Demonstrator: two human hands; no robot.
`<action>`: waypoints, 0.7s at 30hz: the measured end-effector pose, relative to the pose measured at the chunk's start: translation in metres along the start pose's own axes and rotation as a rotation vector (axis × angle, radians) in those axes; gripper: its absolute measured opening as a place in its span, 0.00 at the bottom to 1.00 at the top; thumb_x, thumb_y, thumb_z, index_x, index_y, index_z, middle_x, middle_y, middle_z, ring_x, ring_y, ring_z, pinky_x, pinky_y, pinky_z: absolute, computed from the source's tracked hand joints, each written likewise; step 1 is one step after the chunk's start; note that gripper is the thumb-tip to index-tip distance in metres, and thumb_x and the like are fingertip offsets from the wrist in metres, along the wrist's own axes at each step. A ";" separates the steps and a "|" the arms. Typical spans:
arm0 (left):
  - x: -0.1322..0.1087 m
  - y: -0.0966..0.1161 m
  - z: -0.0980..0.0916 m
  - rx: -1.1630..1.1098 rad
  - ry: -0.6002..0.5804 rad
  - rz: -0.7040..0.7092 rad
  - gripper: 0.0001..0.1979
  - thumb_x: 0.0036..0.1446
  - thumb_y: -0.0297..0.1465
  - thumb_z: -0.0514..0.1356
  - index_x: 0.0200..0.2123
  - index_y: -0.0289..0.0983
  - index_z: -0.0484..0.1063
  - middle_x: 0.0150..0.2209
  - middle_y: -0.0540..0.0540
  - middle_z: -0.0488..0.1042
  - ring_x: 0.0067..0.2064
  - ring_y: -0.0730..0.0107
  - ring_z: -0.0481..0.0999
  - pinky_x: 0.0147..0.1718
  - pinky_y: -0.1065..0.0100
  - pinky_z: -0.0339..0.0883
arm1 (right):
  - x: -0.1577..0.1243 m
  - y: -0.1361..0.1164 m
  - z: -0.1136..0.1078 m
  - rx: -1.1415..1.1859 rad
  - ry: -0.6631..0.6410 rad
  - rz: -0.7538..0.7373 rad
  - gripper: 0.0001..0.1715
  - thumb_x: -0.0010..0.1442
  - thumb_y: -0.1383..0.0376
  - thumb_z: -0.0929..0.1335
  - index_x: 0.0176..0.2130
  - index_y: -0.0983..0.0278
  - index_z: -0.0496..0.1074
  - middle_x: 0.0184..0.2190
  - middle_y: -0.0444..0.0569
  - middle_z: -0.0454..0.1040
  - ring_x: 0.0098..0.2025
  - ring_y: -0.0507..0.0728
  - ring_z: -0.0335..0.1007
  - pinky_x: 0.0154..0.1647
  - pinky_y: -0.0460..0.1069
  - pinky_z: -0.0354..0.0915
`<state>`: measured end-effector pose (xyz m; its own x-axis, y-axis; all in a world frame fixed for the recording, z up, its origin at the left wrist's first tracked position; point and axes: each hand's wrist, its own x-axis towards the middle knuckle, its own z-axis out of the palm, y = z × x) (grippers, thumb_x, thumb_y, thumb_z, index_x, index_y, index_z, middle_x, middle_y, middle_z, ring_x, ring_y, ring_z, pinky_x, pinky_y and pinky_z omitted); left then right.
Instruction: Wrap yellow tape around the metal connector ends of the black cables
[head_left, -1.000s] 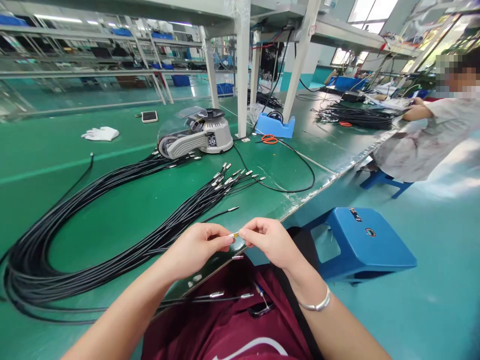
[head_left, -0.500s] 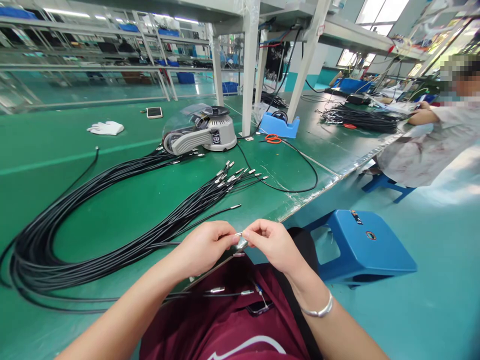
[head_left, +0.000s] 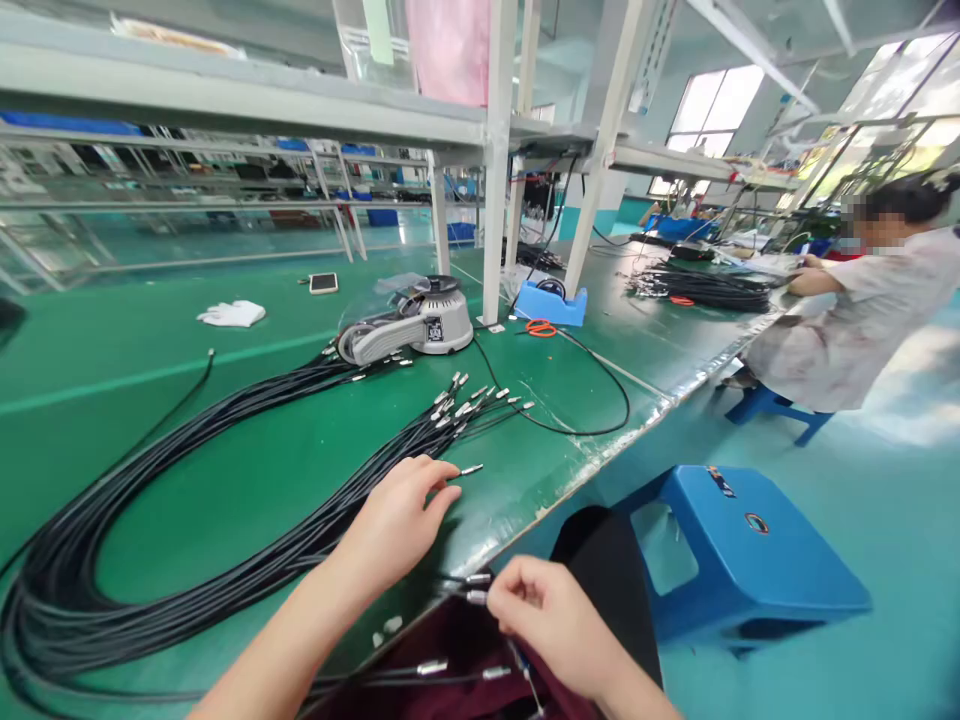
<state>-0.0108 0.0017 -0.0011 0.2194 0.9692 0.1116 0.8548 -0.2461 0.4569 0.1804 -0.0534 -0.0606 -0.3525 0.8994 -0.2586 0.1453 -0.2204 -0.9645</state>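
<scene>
My left hand (head_left: pixel 405 515) reaches over the green table edge with thumb and forefinger apart. Just past its forefinger lies the metal tip of a single black cable (head_left: pixel 471 469); whether they touch is hard to tell. Lower, in front of the table edge, my right hand (head_left: pixel 544 620) is closed in a pinch at the metal end of another cable (head_left: pixel 477 597). A second metal cable end (head_left: pixel 478 578) is right beside it. Two further cable ends (head_left: pixel 432 668) stretch across my lap. A large looped bundle of black cables (head_left: pixel 247 580) covers the table to the left.
A grey tape dispenser (head_left: pixel 420 325) stands behind the bundle's ends. Farther back are a white glove (head_left: pixel 232 314), a phone (head_left: pixel 324 284), orange-handled scissors (head_left: pixel 541 328) and a blue holder (head_left: pixel 551 303). A blue stool (head_left: pixel 757 550) is at right; a co-worker (head_left: pixel 862 310) sits beyond.
My hands have parted: the left moved up and left to the loose cable tip, the right moved down with a cable end. The camera view has tilted upward.
</scene>
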 end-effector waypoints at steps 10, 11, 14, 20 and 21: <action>0.020 -0.010 0.039 0.148 0.109 0.025 0.15 0.61 0.25 0.46 0.31 0.37 0.72 0.32 0.44 0.73 0.37 0.64 0.72 0.39 0.64 0.66 | 0.030 -0.015 -0.062 -0.139 -0.051 -0.061 0.18 0.54 0.54 0.68 0.30 0.67 0.75 0.26 0.48 0.76 0.30 0.54 0.71 0.35 0.47 0.65; 0.016 -0.010 0.040 0.088 0.111 0.014 0.15 0.62 0.26 0.46 0.33 0.38 0.71 0.32 0.46 0.73 0.35 0.67 0.73 0.37 0.67 0.67 | 0.036 -0.026 -0.066 -0.098 -0.030 -0.093 0.19 0.54 0.53 0.68 0.30 0.68 0.75 0.26 0.49 0.75 0.30 0.54 0.71 0.35 0.48 0.65; 0.009 -0.012 0.041 -0.187 0.134 -0.005 0.13 0.62 0.31 0.48 0.44 0.40 0.70 0.34 0.47 0.74 0.36 0.69 0.74 0.38 0.69 0.68 | 0.064 -0.061 -0.067 -0.013 -0.001 -0.192 0.20 0.54 0.52 0.69 0.33 0.68 0.74 0.26 0.48 0.74 0.28 0.53 0.70 0.33 0.48 0.66; 0.016 -0.029 0.048 -0.327 0.062 0.009 0.16 0.60 0.35 0.50 0.34 0.40 0.77 0.31 0.44 0.75 0.36 0.66 0.76 0.37 0.69 0.68 | 0.160 -0.124 -0.047 -0.364 0.045 -0.395 0.17 0.60 0.62 0.62 0.42 0.69 0.73 0.31 0.51 0.77 0.31 0.53 0.73 0.33 0.49 0.70; 0.018 -0.034 0.051 -0.330 0.057 0.006 0.16 0.60 0.34 0.50 0.32 0.40 0.77 0.31 0.44 0.75 0.36 0.66 0.76 0.37 0.69 0.68 | 0.180 -0.136 -0.045 -0.434 0.088 -0.420 0.17 0.60 0.66 0.60 0.44 0.69 0.73 0.33 0.52 0.77 0.33 0.53 0.74 0.34 0.49 0.71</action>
<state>-0.0120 0.0276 -0.0592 0.1888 0.9689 0.1602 0.6534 -0.2457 0.7161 0.1391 0.1552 0.0260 -0.3867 0.9078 0.1624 0.3802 0.3174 -0.8687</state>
